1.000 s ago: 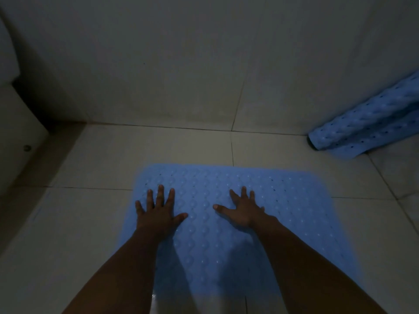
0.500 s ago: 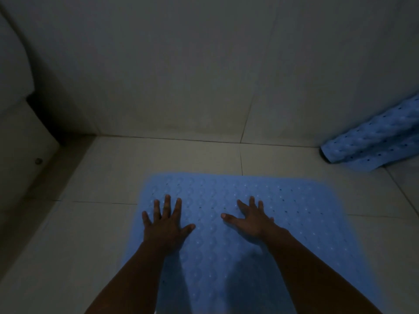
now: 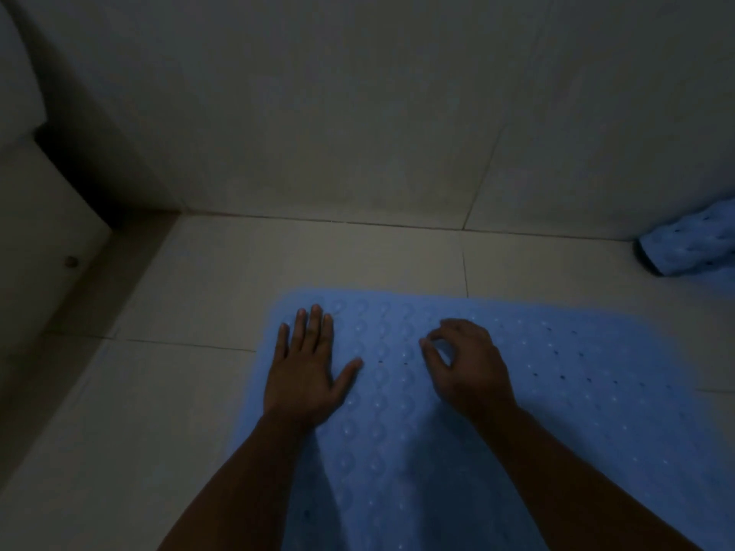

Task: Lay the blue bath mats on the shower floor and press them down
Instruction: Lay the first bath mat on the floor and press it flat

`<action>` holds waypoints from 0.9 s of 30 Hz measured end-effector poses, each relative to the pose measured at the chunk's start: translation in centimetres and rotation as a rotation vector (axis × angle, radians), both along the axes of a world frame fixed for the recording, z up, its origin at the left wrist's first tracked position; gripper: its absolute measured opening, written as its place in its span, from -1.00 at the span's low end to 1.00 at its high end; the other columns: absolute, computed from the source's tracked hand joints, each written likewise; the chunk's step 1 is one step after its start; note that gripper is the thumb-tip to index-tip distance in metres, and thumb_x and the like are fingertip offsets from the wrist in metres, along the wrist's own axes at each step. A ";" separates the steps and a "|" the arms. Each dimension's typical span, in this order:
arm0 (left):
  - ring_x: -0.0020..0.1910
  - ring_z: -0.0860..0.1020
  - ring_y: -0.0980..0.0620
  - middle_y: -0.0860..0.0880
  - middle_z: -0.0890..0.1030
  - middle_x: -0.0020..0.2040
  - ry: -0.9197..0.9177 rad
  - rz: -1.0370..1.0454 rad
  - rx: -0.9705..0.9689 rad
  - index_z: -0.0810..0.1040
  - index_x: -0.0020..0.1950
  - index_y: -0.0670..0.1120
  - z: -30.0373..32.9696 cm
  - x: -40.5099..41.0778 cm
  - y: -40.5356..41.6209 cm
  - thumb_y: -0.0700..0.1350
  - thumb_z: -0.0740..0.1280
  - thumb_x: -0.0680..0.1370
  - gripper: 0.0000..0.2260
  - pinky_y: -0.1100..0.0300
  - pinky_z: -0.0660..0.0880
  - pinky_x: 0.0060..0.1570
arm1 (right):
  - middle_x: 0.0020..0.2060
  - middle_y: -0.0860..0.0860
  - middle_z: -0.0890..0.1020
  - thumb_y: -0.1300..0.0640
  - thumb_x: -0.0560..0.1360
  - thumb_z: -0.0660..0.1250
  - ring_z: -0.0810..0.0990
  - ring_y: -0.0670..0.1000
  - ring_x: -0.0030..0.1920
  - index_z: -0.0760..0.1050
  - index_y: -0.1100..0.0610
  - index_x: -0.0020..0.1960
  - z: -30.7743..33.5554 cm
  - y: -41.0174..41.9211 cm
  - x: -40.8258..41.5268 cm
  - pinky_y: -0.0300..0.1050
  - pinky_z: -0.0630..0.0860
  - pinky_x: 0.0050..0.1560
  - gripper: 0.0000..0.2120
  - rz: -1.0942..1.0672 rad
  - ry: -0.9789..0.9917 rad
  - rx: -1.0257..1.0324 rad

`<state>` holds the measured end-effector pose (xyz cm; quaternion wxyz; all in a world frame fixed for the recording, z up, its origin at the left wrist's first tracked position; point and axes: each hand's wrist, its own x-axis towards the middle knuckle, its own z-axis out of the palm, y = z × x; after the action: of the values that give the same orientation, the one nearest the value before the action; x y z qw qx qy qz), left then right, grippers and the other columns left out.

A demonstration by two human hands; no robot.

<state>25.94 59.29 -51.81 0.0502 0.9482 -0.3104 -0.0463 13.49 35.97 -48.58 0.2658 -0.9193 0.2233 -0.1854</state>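
Note:
A blue bath mat (image 3: 576,411) with bumps and small holes lies flat on the tiled shower floor (image 3: 191,411). My left hand (image 3: 306,371) rests flat on its far left corner, fingers spread, palm down. To its right, my right hand (image 3: 465,363) hovers over or touches the mat with its fingers curled and the thumb near the fingertips; nothing is visibly held in it. A second blue mat (image 3: 692,244) lies rolled up at the right edge, against the wall.
A tiled wall (image 3: 358,113) rises just beyond the mat. At the left, a raised white ledge (image 3: 43,216) with a small round fitting (image 3: 71,261) borders a darker floor strip. Bare tiles lie left of the mat and between it and the wall.
My right hand has lifted from flat on the mat and curled its fingers. My left hand has slid toward the mat's far left corner. The view has shifted, so the rolled mat sits nearer the right edge.

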 end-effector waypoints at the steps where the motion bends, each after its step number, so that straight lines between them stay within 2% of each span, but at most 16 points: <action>1: 0.62 -0.35 -0.04 -0.06 -0.30 0.66 -0.004 -0.005 -0.017 -0.21 0.67 -0.06 -0.3 -0.1 -0.1 0.46 -0.16 0.60 -0.18 -0.15 -0.18 0.61 | 0.11 -0.01 0.66 -0.06 0.51 0.41 0.55 0.04 0.24 0.67 0.02 -0.02 -0.5 0.1 0.4 0.01 0.52 0.21 -0.83 0.014 -0.027 0.004; 6: 0.63 -0.35 -0.05 -0.05 -0.30 0.66 0.011 -0.007 -0.029 -0.19 0.68 -0.04 -0.5 -0.4 0.0 0.50 -0.10 0.57 -0.13 -0.16 -0.16 0.61 | 0.10 0.02 0.67 -0.05 0.53 0.34 0.58 0.07 0.22 0.66 0.05 -0.04 -2.2 1.7 1.0 0.04 0.55 0.14 -0.79 0.088 -0.104 -0.063; 10: 0.63 -0.34 -0.03 -0.03 -0.29 0.66 0.063 0.017 -0.041 -0.18 0.68 -0.03 -0.4 -0.1 0.2 0.57 -0.06 0.50 -0.04 -0.13 -0.16 0.62 | 0.07 0.03 0.67 -0.04 0.54 0.32 0.59 0.07 0.20 0.67 0.07 -0.05 -1.7 2.0 1.6 0.03 0.56 0.13 -0.78 0.077 -0.101 -0.034; 14: 0.64 -0.30 0.01 0.01 -0.24 0.67 0.161 0.057 -0.014 -0.16 0.68 0.01 0.7 0.3 -0.6 0.60 -0.11 0.47 -0.03 -0.07 -0.19 0.62 | 0.06 0.02 0.67 -0.02 0.53 0.37 0.57 0.03 0.20 0.67 0.06 -0.05 0.1 1.9 0.8 0.00 0.54 0.13 -0.83 0.116 -0.057 -0.025; 17: 0.67 -0.10 -0.04 -0.03 -0.05 0.69 0.194 0.064 0.031 0.01 0.68 -0.01 2.0 1.3 -1.3 0.55 -0.15 0.51 -0.09 -0.07 -0.05 0.62 | 0.11 -0.01 0.65 -0.06 0.55 0.35 0.51 0.00 0.24 0.66 0.02 -0.01 1.8 2.0 0.8 0.02 0.49 0.18 -0.81 0.095 0.029 0.051; 20: 0.56 0.26 -0.16 -0.13 0.34 0.56 0.032 0.052 0.010 0.34 0.54 -0.05 3.8 2.3 -1.9 0.43 -0.17 0.53 -0.20 -0.11 0.21 0.53 | 0.16 -0.05 0.61 -0.09 0.58 0.35 0.48 -0.01 0.28 0.66 -0.01 0.01 3.4 2.8 0.9 0.01 0.44 0.25 -0.81 0.083 0.072 0.079; 21: 0.56 0.25 -0.17 -0.14 0.36 0.55 0.012 0.043 0.000 0.34 0.54 -0.06 3.9 2.6 -2.1 0.40 -0.15 0.55 -0.22 -0.12 0.19 0.54 | 0.17 -0.06 0.61 -0.11 0.58 0.34 0.47 -0.02 0.29 0.65 -0.02 0.01 3.5 3.2 0.8 0.00 0.43 0.26 -0.80 0.087 0.089 0.077; 22: 0.62 0.14 -0.17 -0.16 0.25 0.61 0.045 0.015 0.003 0.25 0.61 -0.07 3.7 2.9 -2.4 0.40 -0.13 0.57 -0.22 -0.13 0.10 0.58 | 0.17 -0.07 0.60 -0.12 0.58 0.33 0.47 -0.02 0.29 0.66 -0.03 0.01 3.6 3.4 0.7 -0.01 0.44 0.26 -0.80 0.091 0.100 0.065; 23: 0.66 -0.03 -0.15 -0.14 0.07 0.67 0.114 -0.028 0.025 0.09 0.66 -0.07 3.3 2.9 -2.6 0.43 -0.11 0.58 -0.20 -0.13 -0.03 0.61 | 0.17 -0.07 0.60 -0.13 0.58 0.33 0.48 -0.02 0.29 0.66 -0.03 0.00 3.5 3.5 0.5 -0.02 0.44 0.26 -0.78 0.098 0.108 0.051; 25: 0.64 -0.29 -0.10 -0.09 -0.24 0.67 0.221 -0.087 0.063 -0.17 0.68 -0.03 2.1 2.3 -2.4 0.50 -0.11 0.55 -0.13 -0.13 -0.22 0.61 | 0.17 -0.07 0.60 -0.14 0.59 0.31 0.47 -0.04 0.28 0.65 -0.02 0.01 3.5 3.8 0.2 -0.03 0.44 0.26 -0.76 0.108 0.125 0.064; 27: 0.60 -0.40 -0.07 -0.07 -0.32 0.65 0.182 -0.088 0.030 -0.25 0.67 -0.02 1.2 1.6 -2.0 0.54 -0.15 0.53 -0.10 -0.14 -0.28 0.59 | 0.17 -0.07 0.59 -0.15 0.59 0.30 0.46 -0.05 0.28 0.65 -0.01 0.03 3.5 3.9 0.5 -0.02 0.45 0.27 -0.75 0.109 0.123 0.081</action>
<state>27.57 57.34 -50.61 0.0622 0.9262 -0.3450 -0.1389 13.97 39.87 -45.06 0.2984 -0.9282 0.1961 -0.1047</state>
